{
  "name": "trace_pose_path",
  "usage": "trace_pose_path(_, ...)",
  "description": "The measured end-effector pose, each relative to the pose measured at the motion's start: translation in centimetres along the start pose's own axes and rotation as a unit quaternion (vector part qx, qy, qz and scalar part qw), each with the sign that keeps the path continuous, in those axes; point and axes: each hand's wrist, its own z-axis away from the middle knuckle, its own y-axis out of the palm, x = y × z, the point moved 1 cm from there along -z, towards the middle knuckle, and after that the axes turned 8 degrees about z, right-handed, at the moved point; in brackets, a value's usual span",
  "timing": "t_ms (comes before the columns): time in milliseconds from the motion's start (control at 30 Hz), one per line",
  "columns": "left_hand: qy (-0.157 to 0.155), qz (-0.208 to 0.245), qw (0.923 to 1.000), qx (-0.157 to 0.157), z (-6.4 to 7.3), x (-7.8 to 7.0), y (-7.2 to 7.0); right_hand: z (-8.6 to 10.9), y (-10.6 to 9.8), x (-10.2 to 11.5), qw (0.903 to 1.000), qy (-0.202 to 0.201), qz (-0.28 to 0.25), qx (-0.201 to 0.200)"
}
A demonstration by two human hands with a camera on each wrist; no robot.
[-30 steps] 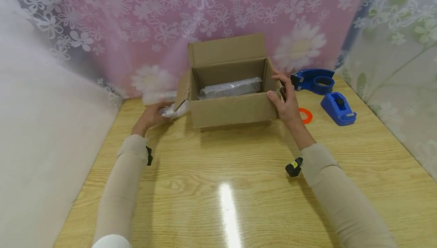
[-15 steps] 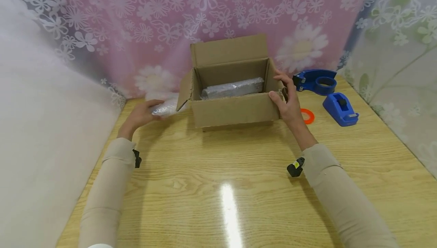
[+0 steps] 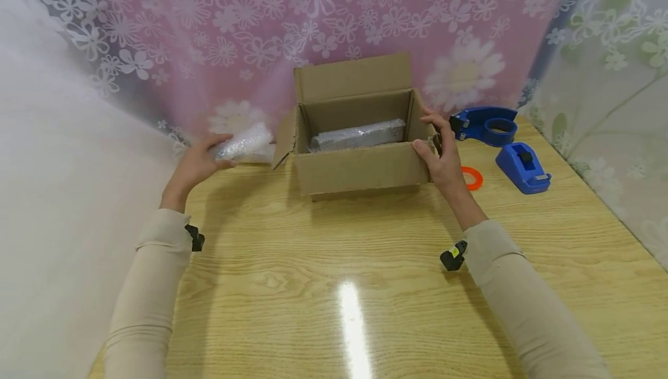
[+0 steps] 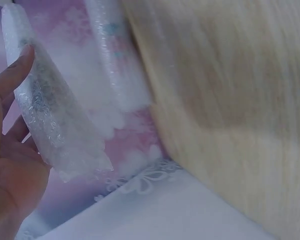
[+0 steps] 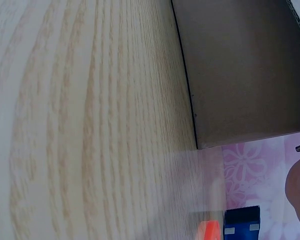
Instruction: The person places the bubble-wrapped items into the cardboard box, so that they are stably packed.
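Observation:
My left hand [image 3: 195, 164] holds a bubble-wrapped package [image 3: 244, 141] between thumb and fingers, raised at an angle left of the cardboard box [image 3: 360, 169]. In the left wrist view this wrapped package [image 4: 55, 110] looks long and narrow, and the wrap hides its contents. A second bubble-wrapped package [image 4: 117, 55] lies behind it at the table's back edge. The box stands with its top flaps up, and another bubble-wrapped package [image 3: 360, 135] lies inside. At the box's right front corner, my right hand [image 3: 442, 156] grips the wall, thumb on the front face.
Right of the box are a blue tape gun [image 3: 485, 127], a blue tape dispenser [image 3: 523, 168] and an orange-red tape ring [image 3: 472, 178]. A floral curtain [image 3: 355, 8] hangs along the table's back edge. Wooden tabletop [image 3: 292, 274] stretches in front of the box.
My left hand has drawn the wrapped package leftward, away from the box's side flap, and lifted and tilted it. My right hand keeps its grip on the box.

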Motion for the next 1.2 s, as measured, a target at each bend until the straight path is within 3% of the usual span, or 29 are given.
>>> trace_pose_path(233, 0.036, 0.023, 0.999, -0.015, -0.5, -3.0, -0.4, 0.0, 0.1, 0.1, 1.0, -0.006, -0.005, 0.0)
trace_pose_path(367, 0.06, 0.029, 0.9976, -0.015, -0.9, -4.8, -0.3, -0.1, 0.1, -1.1, 1.0, -0.005, -0.007, -0.001)
trace_pose_path(500, 0.071, 0.03, 0.9968, -0.02, -1.1, -6.9, -0.1, -0.3, 0.0, -2.7, 1.0, -0.007, -0.004, -0.005)
trace_pose_path(600, 0.069, 0.033, 0.9968, -0.025, -1.0, -8.7, 0.2, -0.2, 0.0, -1.8, 0.9999, -0.008, -0.005, -0.004)
trace_pose_path(767, 0.078, 0.051, 0.9956, -0.013, -1.3, -11.3, 1.2, 0.0, 0.0, 0.0, 0.9999, -0.013, -0.001, -0.001)
trace_pose_path(1067, 0.132, 0.046, 0.9901, 0.01, -2.6, -14.4, 3.7, 0.0, 0.0, -0.2, 1.0, -0.008, -0.002, -0.003)
trace_pose_path(1200, 0.159, 0.066, 0.9847, 0.024, -3.1, -15.5, 5.0, 0.0, 0.1, -0.2, 0.9999, -0.013, -0.005, -0.003)
